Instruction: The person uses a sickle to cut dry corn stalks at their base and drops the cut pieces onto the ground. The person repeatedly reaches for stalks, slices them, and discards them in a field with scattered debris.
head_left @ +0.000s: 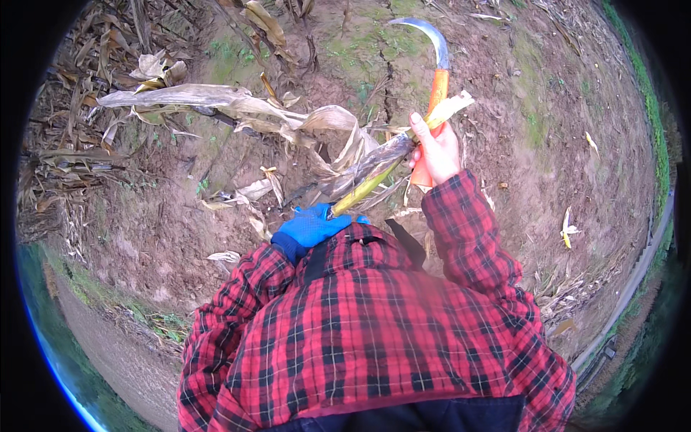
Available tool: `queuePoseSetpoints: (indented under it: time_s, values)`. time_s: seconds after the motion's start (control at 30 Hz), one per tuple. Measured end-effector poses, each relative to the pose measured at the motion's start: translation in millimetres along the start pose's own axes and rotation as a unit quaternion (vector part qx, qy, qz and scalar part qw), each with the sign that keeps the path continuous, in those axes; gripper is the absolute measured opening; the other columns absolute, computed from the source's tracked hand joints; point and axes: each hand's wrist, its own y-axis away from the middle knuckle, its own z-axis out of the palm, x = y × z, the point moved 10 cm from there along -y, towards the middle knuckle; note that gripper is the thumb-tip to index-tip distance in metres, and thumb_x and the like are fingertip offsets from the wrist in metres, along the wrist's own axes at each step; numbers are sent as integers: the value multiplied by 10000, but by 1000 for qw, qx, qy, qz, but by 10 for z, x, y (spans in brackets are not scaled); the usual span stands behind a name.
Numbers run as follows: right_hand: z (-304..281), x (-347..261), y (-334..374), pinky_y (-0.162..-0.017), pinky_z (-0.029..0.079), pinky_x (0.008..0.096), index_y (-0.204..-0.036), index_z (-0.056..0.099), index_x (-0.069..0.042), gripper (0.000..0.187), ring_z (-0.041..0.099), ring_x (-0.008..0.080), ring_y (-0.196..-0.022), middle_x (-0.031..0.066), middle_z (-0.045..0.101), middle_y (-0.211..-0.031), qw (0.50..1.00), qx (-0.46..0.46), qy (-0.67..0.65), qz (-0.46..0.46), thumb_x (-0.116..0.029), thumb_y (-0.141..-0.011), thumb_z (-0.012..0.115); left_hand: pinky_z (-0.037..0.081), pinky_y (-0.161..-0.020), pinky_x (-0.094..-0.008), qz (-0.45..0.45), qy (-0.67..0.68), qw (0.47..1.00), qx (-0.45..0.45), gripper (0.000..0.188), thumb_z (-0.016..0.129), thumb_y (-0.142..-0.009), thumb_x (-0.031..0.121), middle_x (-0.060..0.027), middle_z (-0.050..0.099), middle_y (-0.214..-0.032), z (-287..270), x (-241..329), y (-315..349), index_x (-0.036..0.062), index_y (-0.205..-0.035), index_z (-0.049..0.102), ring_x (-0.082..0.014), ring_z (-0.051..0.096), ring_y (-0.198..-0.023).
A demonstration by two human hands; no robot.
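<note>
My left hand (314, 226), in a blue glove, is closed round the lower end of a corn stalk (363, 190) close to my body. The stalk is yellow-green, partly dark, and slants up to the right with dry leaves (237, 101) trailing off to the left. My bare right hand (437, 150) grips the orange handle of a sickle (437, 90), whose curved metal blade points up and bends left. The right thumb lies against the stalk's upper end, where a pale strip of husk (450, 107) sticks out. The palm side of the left hand is hidden.
Bare, cracked brown soil (533, 216) with patches of moss spreads around me. A heap of dry corn stalks and leaves (79, 137) lies at the left. Husk scraps (567, 228) are scattered at the right. A pale path edge (633, 288) curves along the far right.
</note>
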Motion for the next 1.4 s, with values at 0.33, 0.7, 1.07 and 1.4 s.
queuePoseSetpoints:
  time_s: [0.33, 0.7, 1.07, 1.4]
  values:
    - [-661, -222, 338, -501, 434, 229, -967, 454, -29, 288, 491, 73, -527, 29, 553, -730, 971, 71, 141, -178, -298, -884, 515, 435, -447, -234, -265, 232, 922, -162, 450, 550, -825, 467, -64, 582, -563, -413, 49, -232, 35, -948, 575, -125, 564, -485]
    - [-191, 469, 697, -593, 480, 368, -965, 557, -91, 211, 609, 336, -686, 150, 598, -728, 915, -74, 365, -153, -217, -801, 602, 409, -446, -174, -195, 329, 896, -227, 361, 445, -908, 338, -42, 610, -713, -109, 747, 9, 55, -1105, 552, -73, 509, -499]
    - [-109, 822, 365, -507, 451, 439, -761, 554, -108, 136, 572, 362, -575, 142, 570, -597, 837, -101, 510, -171, -221, -729, 622, 390, -397, -173, -208, 386, 875, -204, 442, 419, -913, 403, -12, 579, -632, -90, 820, 148, 13, -1039, 587, -63, 497, -484]
    - [-120, 1028, 264, -513, 471, 414, -766, 531, -103, 118, 589, 314, -599, 104, 587, -674, 827, -45, 496, -259, -212, -782, 572, 347, -391, -160, -265, 425, 838, -214, 330, 522, -873, 348, -22, 581, -663, 70, 889, 527, 33, -912, 613, -38, 456, -463]
